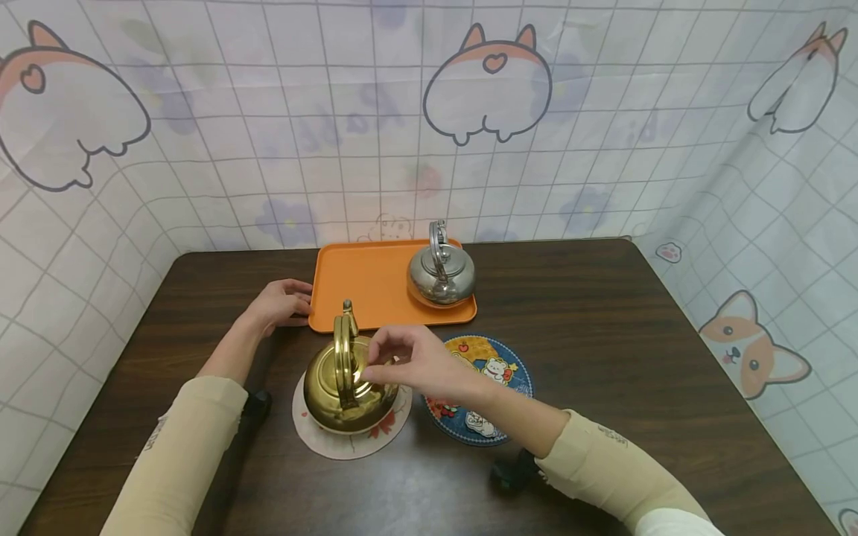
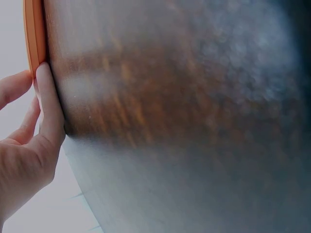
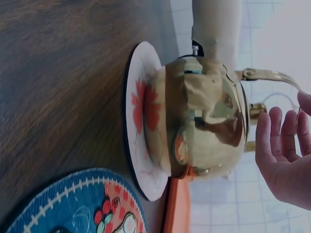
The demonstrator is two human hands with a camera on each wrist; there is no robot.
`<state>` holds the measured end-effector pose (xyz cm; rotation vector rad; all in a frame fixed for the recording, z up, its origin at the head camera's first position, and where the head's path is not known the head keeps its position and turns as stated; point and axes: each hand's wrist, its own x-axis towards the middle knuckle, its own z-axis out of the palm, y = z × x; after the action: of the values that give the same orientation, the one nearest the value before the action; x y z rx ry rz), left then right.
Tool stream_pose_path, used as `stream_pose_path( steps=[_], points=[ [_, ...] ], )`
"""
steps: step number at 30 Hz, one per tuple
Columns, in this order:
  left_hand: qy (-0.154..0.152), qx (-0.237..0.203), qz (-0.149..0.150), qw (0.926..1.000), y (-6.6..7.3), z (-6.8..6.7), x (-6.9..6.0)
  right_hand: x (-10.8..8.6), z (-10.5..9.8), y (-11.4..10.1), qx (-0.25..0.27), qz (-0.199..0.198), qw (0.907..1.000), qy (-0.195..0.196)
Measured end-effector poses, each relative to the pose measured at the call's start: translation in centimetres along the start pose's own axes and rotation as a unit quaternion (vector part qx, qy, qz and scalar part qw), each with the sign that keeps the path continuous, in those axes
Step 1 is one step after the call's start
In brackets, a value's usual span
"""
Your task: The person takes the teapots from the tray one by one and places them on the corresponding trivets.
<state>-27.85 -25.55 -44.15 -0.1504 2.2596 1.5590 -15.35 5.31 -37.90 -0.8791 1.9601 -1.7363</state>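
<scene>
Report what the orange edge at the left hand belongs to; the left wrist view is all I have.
Observer: In the head view it is the left edge of an orange tray.
Operator: Tell me what stands on it.
Observer: A silver kettle, at the tray's right end.
Operator: Now place the right hand for me.
Observer: It is beside the handle of a gold kettle, fingers not wrapped round it; whether a fingertip touches, I cannot tell.
</scene>
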Motion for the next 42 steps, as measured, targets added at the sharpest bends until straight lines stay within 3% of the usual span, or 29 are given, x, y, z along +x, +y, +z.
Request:
stream_pose_path(
  steps=[11, 36, 42],
  points=[
    [0.002, -0.002, -0.001, 1.0, 0.0, 0.0, 0.0, -0.4, -1.9, 0.1, 0.031, 0.017, 0.999, 0.029],
    [0.004, 0.001, -0.005, 1.0, -0.1, -0.1, 0.0, -0.1, -6.3, 0.4, 0.035, 0.036, 0.9955, 0.08],
    [0.003, 0.002, -0.009, 1.0, -0.1, -0.1, 0.1, 0.2, -7.3, 0.4, 0.017, 0.041, 0.995, 0.09]
  ],
)
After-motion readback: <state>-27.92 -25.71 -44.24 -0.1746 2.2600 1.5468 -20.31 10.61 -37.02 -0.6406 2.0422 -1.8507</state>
